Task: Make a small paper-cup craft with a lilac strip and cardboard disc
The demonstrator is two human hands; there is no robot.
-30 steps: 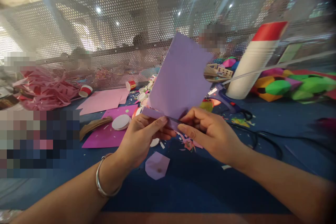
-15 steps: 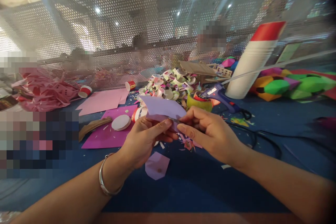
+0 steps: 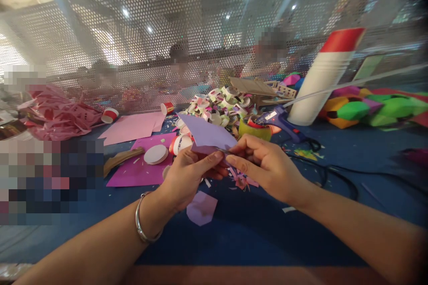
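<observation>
My left hand (image 3: 192, 173) pinches a sheet of lavender paper (image 3: 205, 132) between thumb and fingers, above the table. Closed at the sheet's right edge is my right hand (image 3: 267, 167), with a thin dark blade-like tool (image 3: 222, 150) at its fingertips; its handle is hidden by the fingers. The blade lies against the paper's lower edge. On the table below the left hand rests a cut lavender paper piece (image 3: 202, 208) with several straight sides. Pink paper scraps (image 3: 241, 179) are scattered beneath the hands.
Behind the hands are a heap of paper rings (image 3: 220, 104), a yellow-green bowl (image 3: 254, 131) and a blue glue gun (image 3: 282, 122). A stack of paper cups (image 3: 323, 78) stands right. Magenta paper (image 3: 133, 176) bears white discs (image 3: 156, 154). A black cable (image 3: 334, 171) runs right.
The lavender sheet has tilted, its far left corner rising and shifting slightly left. My left hand has moved a little to the right; my right hand has hardly moved.
</observation>
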